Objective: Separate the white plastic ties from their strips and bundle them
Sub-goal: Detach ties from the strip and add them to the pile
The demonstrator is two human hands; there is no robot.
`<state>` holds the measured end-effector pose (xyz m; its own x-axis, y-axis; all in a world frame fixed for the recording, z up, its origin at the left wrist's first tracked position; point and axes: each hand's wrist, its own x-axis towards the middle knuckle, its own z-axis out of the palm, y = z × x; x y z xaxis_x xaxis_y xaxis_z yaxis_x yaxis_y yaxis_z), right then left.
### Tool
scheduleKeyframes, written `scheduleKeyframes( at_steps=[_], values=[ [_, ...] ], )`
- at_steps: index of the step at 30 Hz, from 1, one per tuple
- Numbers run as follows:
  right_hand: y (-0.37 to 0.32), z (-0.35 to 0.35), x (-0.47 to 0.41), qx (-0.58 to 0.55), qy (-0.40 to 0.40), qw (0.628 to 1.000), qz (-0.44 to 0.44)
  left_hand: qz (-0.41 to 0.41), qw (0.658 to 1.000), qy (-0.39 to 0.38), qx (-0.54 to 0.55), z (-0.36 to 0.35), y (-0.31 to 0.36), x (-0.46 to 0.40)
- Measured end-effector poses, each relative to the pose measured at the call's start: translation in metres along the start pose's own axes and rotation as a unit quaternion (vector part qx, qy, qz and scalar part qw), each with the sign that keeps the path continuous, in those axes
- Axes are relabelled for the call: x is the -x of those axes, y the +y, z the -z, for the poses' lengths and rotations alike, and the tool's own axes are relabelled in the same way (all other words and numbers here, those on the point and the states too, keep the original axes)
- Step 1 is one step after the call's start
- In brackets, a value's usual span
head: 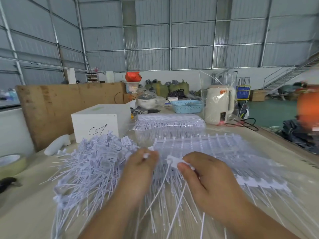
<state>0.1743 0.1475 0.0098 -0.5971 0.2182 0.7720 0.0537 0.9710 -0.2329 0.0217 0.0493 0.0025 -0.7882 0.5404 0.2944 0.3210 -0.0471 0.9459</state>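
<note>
A heap of loose white plastic ties (91, 163) lies on the table at the left. Strips of joined white ties (215, 152) spread across the middle and right. My left hand (141, 169) pinches a small white piece near the strip's left end. Just right of it, my right hand (207, 180) pinches the flat head of a white tie (174, 162), and the tie's thin tail hangs down toward me between my forearms. Both hands hover low over the strips at the table's middle.
A white box (96, 125) with a scribble stands behind the heap. Bagged packs of tie strips (170, 123) lie further back. A roll of tape (12, 163) sits at the left edge. A blue basket (188, 106) and a cream kettle (219, 104) stand at the back right.
</note>
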Motion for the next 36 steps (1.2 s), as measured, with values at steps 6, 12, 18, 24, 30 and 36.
scheduleKeyframes(
  at_steps=[6,12,18,24,30,36],
  values=[
    [0.012,-0.002,0.003,-0.011,-0.081,0.997,-0.011,0.021,0.983,-0.148,0.11,-0.01,0.014,0.019],
    [0.018,-0.002,0.005,-0.03,-0.118,0.992,-0.016,-0.016,0.963,-0.26,0.076,0.001,0.013,0.017],
    [0.016,0.001,0.003,-0.048,-0.093,0.994,-0.016,-0.103,0.951,-0.286,0.051,0.001,0.012,0.02],
    [0.014,-0.002,0.004,-0.044,-0.06,0.997,-0.007,-0.123,0.959,-0.256,0.019,0.0,0.012,0.021],
    [0.013,-0.004,0.004,-0.036,-0.069,0.997,-0.021,-0.124,0.963,-0.239,0.005,-0.003,0.01,0.025],
    [0.011,-0.001,0.003,-0.054,-0.057,0.996,-0.04,-0.118,0.962,-0.237,0.063,-0.008,0.012,0.027]
  ],
)
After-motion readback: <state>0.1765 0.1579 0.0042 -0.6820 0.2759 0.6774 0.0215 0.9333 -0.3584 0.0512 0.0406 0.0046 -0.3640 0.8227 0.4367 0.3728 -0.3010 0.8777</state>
